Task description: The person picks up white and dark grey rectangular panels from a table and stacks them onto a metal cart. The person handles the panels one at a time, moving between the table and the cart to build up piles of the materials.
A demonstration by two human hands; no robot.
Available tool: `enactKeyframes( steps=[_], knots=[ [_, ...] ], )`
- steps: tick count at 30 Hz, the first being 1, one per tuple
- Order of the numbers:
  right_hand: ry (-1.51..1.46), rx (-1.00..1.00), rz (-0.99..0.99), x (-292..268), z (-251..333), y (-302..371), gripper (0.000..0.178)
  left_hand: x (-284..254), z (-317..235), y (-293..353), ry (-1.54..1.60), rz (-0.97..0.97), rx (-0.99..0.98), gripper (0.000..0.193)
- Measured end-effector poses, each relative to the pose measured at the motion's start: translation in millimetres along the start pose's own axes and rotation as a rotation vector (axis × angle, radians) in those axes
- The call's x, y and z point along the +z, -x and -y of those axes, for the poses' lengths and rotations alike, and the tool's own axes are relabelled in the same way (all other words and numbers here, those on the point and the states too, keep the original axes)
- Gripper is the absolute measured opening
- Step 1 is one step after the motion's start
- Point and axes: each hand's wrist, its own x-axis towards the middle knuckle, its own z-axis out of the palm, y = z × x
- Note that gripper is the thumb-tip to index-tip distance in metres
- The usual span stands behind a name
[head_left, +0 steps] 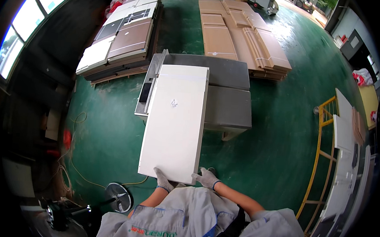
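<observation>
A long white panel stack [173,122] lies lengthwise in front of me; its far part rests on a grey table [226,105] and its near end reaches my waist. At the near edge my left hand [163,179], in a pale knitted glove, grips with the thumb on top and the fingers hidden underneath. My right hand [207,177], gloved alike, holds the near right corner, its fingers partly hidden by the edge. A small clear patch of film or label [174,103] sits on the white top face.
Strapped panels [130,37] are piled on a pallet at the far left, brown cardboard packs [221,41] at the far right. A yellow-framed rack [317,160] with boards stands at right. A round-based stand [119,197] and a yellow hose [89,181] lie at the lower left.
</observation>
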Motion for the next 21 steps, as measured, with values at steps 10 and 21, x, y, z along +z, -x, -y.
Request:
enactKeyframes(
  steps=[10, 21],
  knots=[
    [0.254, -0.488, -1.012, 101, -80, -50, 0.034, -40, -179, -71, -1.066, 0.357, 0.108, 0.039],
    [-0.343, 0.254, -0.562, 99, 2, -36, 0.089, -64, -199, -84, -1.280, 0.335, -0.152, 0.056]
  ],
)
